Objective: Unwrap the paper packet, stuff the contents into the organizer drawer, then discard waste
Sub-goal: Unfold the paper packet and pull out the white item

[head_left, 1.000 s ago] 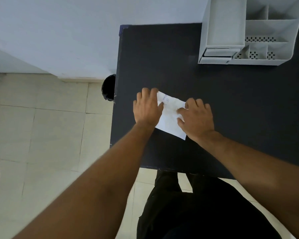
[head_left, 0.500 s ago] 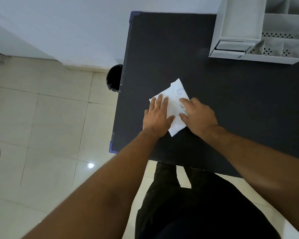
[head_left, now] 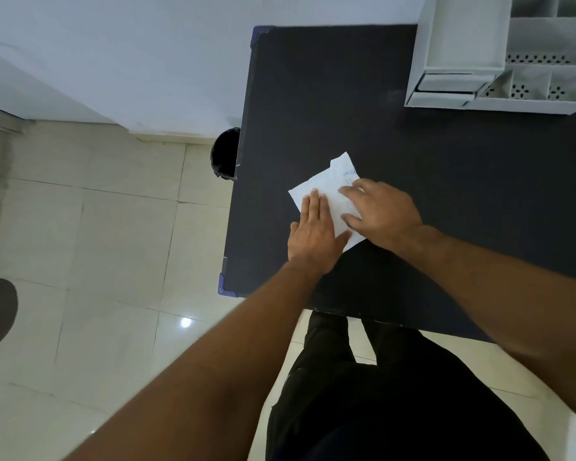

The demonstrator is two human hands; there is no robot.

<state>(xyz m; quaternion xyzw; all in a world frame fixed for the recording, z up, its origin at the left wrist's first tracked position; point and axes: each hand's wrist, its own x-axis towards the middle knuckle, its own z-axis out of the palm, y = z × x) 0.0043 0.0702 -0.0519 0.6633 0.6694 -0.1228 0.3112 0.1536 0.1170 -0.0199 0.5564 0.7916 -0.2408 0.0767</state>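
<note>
Near the left front of a dark matte table [head_left: 446, 161], a flat white paper packet [head_left: 326, 191] with faint blue print lies tilted, one corner pointing away from the person. Both hands rest on it. The left hand [head_left: 313, 234] lies flat, fingers straight and together, pressing the packet's near left part, probably to stop it sliding. The right hand [head_left: 383, 214] covers the right side, its fingers spread and its fingertips and thumb touching the paper, seemingly feeling for a fold or edge to open; it pinches nothing. The packet looks unopened. A pale grey plastic desk organizer [head_left: 463, 44], well apart at the far right corner, has a small closed drawer [head_left: 446, 83] in its front. A black round waste bin [head_left: 225, 154] stands on the cream tiled floor [head_left: 97, 244] just beside the table's left edge, below a white wall [head_left: 113, 61].
</note>
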